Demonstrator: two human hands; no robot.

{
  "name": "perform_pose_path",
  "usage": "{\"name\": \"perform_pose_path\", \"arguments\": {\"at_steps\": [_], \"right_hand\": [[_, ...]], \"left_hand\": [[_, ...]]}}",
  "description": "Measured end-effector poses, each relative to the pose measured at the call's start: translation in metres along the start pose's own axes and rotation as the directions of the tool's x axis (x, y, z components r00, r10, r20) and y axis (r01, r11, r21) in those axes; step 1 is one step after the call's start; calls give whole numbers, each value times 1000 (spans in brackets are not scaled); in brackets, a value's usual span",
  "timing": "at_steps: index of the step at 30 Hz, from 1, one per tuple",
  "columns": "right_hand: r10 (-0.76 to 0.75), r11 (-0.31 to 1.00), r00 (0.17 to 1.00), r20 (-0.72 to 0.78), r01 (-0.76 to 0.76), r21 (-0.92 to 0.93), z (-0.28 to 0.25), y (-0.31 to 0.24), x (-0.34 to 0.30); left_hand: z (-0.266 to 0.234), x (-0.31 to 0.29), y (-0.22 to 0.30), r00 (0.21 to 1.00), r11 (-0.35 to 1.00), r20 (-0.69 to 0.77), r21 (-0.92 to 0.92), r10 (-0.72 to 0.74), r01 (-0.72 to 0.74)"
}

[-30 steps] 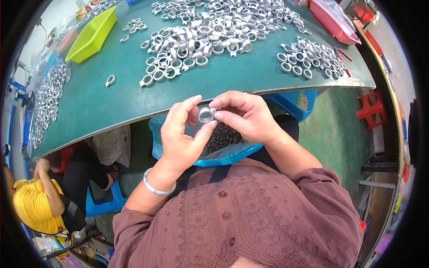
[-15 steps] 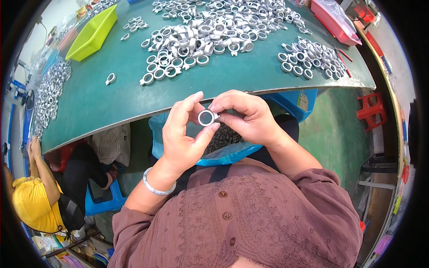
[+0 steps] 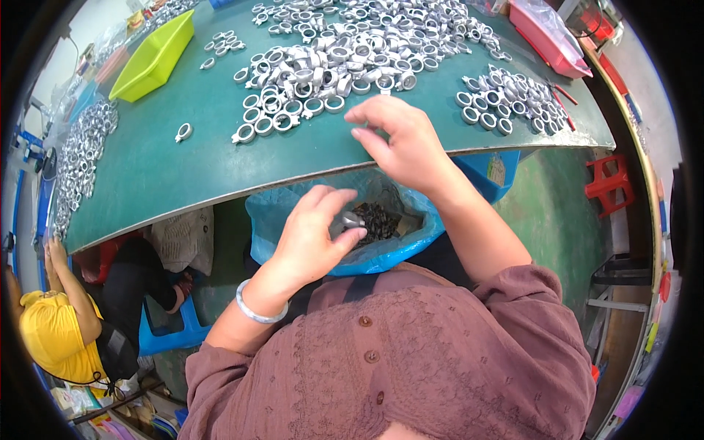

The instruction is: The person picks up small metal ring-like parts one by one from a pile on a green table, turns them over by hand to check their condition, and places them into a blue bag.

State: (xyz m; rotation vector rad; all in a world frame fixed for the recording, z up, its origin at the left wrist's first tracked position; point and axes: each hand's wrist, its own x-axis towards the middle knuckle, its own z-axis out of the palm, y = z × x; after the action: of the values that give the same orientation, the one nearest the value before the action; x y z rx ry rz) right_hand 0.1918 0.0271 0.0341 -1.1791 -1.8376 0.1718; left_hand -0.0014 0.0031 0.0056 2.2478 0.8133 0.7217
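Note:
A small silver metal ring with a side lug sits between the thumb and fingers of my left hand, low over a blue plastic bag. Dark small pieces lie inside that bag. Reaching over the table's near edge, my right hand has thumb and fingers apart and nothing visible in them. Nearest to it is the large heap of silver rings on the green table.
A smaller ring pile lies at the right, beside red-handled tools. One loose ring rests at the left. A lime-green tray and a pink tray flank the heap. A person in yellow sits at far left.
My hands have parted. The right let go of the ring and moved up over the table, while the left lowered slightly with the ring toward the bag.

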Motion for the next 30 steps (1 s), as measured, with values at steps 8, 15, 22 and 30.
{"name": "perform_pose_path", "arguments": {"at_steps": [8,15,22,30], "right_hand": [[-35,926,998,52,52,-373,23,21,41],[-128,825,989,74,147,-546,24,22,67],[-98,813,968,230,211,-542,8,24,62],[-201,855,971,133,240,-459,18,30,63]], "left_hand": [[-2,-1,-1,998,999,-59,-34,-9,7],[-3,-1,-1,994,997,-110,-78,13,-21],[-8,0,-1,984,987,-176,-157,2,-30],[-6,3,1,985,981,-171,-194,0,-33]]}}
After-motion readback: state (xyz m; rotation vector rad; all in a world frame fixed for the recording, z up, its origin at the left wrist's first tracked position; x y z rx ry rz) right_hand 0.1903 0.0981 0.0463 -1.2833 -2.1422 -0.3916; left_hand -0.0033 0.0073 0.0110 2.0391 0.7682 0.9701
